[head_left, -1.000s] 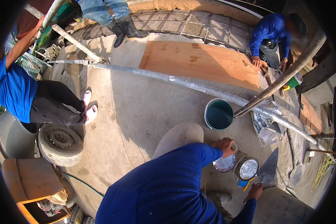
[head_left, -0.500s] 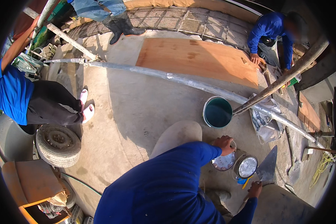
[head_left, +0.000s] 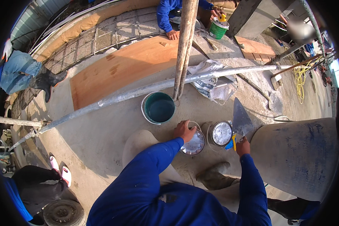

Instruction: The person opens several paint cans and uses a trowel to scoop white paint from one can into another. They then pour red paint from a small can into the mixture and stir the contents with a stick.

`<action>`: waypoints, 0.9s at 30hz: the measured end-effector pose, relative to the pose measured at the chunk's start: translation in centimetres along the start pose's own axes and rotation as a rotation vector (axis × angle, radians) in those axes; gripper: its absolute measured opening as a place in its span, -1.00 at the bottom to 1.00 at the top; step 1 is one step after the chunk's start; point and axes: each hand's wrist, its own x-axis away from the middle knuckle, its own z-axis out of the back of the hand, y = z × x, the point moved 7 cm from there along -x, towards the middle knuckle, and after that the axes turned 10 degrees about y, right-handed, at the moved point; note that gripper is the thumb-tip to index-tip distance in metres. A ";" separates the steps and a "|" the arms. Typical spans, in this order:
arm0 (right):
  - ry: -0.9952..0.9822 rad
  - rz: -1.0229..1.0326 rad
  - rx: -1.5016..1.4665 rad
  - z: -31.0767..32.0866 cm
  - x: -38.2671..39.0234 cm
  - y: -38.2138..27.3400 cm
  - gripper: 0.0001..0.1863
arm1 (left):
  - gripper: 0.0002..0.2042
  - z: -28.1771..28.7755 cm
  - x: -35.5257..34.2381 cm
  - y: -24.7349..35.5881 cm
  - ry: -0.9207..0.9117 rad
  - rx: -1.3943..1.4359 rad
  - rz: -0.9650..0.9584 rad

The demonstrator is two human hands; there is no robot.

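My left hand [head_left: 183, 131] grips the rim or wire handle of a silver-topped paint can [head_left: 194, 146]. My right hand [head_left: 243, 147] holds a pointed trowel [head_left: 241, 117] upright by its handle, blade raised. Between my hands stands a second can [head_left: 222, 133] with a silvery top. Beside it, partly hidden, lie a yellow-handled tool [head_left: 234, 141] and a blue item [head_left: 228, 146]. A dark green bucket [head_left: 157, 106] sits just beyond my left hand.
Metal poles [head_left: 120, 98] cross the concrete ahead, near plywood [head_left: 98, 79], a torn sack [head_left: 211, 84] and a shovel [head_left: 254, 86]. A large grey drum [head_left: 297, 154] stands at right. Co-workers [head_left: 164, 15] are behind and at left [head_left: 20, 73]; a tyre [head_left: 63, 212] lies lower left.
The view has swung to the right, moving the scene leftward and turning it. The trowel now points more upward in the picture. My left hand stays on the can.
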 end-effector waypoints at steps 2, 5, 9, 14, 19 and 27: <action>-0.009 0.003 0.022 0.1 0.2 1.1 -0.51 | -0.41 0.2 0.2 0.7 -0.010 -0.008 -0.004; -0.007 -0.004 0.021 0.4 0.6 0.3 -0.47 | -0.41 0.9 0.3 1.0 0.011 -0.036 -0.011; -0.015 -0.017 0.043 0.4 1.0 -0.1 -0.45 | -0.41 0.7 0.2 0.4 0.024 -0.046 0.014; -0.013 -0.038 0.004 0.5 0.9 0.3 -0.46 | -0.41 0.6 -0.5 0.8 0.016 -0.037 0.002; -0.040 -0.050 0.029 0.6 0.9 0.2 -0.45 | -0.43 0.0 -0.5 0.1 0.016 -0.071 -0.028; -0.048 -0.072 0.002 0.4 1.1 0.6 -0.52 | -0.41 0.0 1.0 8.2 0.100 -0.116 -0.516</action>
